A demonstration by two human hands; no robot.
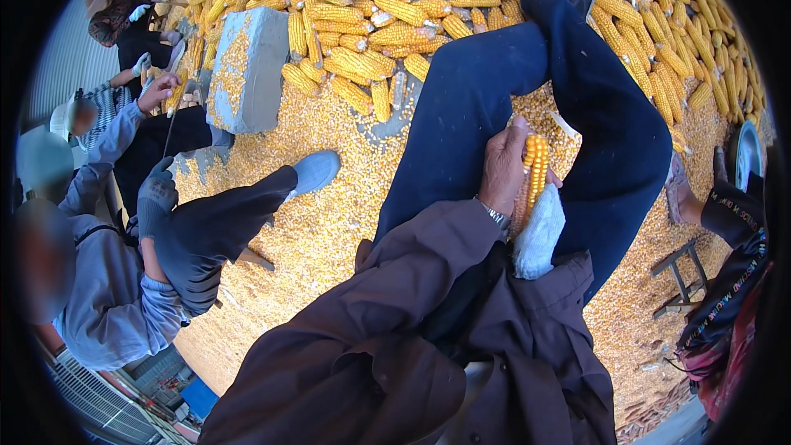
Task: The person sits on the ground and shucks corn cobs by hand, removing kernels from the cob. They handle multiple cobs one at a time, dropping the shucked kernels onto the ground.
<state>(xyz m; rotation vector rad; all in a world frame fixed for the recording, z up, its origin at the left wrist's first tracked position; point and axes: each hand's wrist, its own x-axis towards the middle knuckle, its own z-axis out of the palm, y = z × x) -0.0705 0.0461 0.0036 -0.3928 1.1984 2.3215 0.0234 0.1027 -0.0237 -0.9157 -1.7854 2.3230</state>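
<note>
A yellow corn cob (537, 163) stands nearly upright between my two hands, above my lap. My left hand (501, 166), bare with a metal-banded watch at the wrist, is closed along the cob's left side. On its near right side is my right hand (540, 235), in a pale glove with bare fingertips showing by the cob. Part of the cob's left face looks stripped of kernels. Loose kernels (540, 107) lie between my dark-trousered legs, with a pale pointed piece (566, 127) beside the right thigh. The right palm and most of its fingers are hidden.
A heap of corn cobs (362, 25) spreads beyond my feet and to the right. Loose kernels (305, 222) cover the ground. A grey block (262, 74) stands far left. Several people sit at left; the nearest (115, 280) holds a cob and a thin rod. Another person sits right, near a stool (682, 278).
</note>
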